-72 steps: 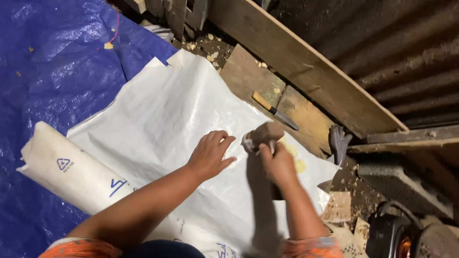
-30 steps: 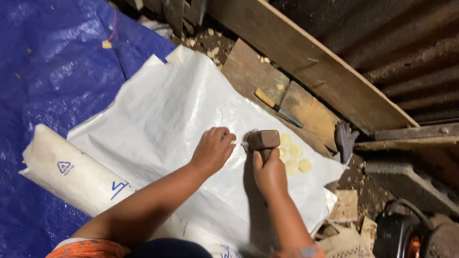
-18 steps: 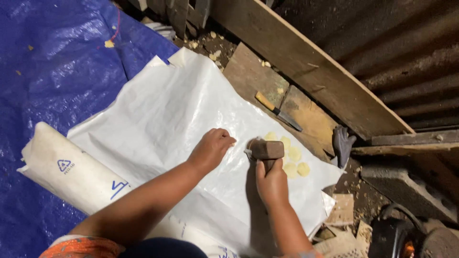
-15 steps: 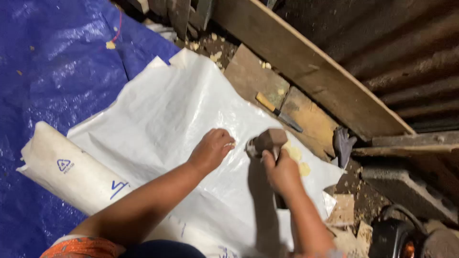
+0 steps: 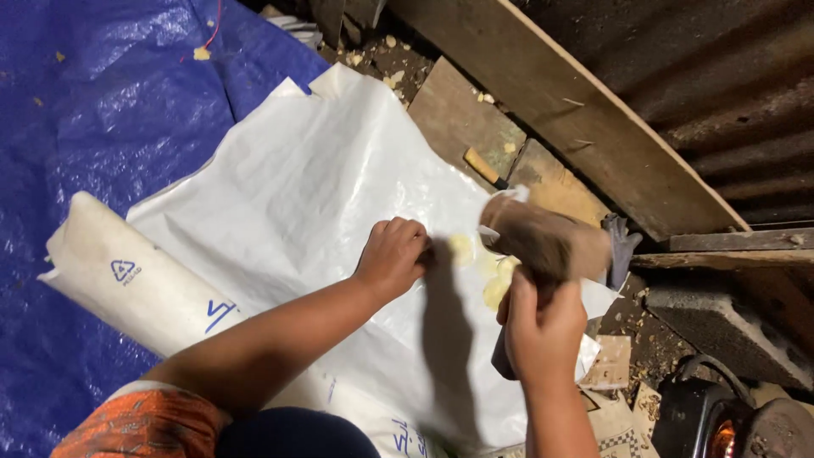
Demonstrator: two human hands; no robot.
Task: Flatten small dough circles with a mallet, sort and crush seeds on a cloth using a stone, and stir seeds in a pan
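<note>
My right hand is wrapped tight around the handle of a hammer, its grip clamped shut on the handle. The hammer's brown head is blurred and raised just above a white woven plastic sheet. My left hand rests on that sheet with the fingers curled in; whether it pinches anything I cannot tell. It sits just beside some pale yellow flattened pieces, which lie on the sheet between my two hands and under the hammer head.

The sheet is spread over a blue tarp, and its near edge is rolled into a thick white tube on my left side. Beyond the sheet's far edge are flat wooden boards scattered with small crumbs, and a long wooden plank runs diagonally past them. A dark corrugated metal wall fills the upper right. A small yellow-handled tool lies on the boards near the sheet's edge. Low on the right sits a dark round object with a faint orange glow.
</note>
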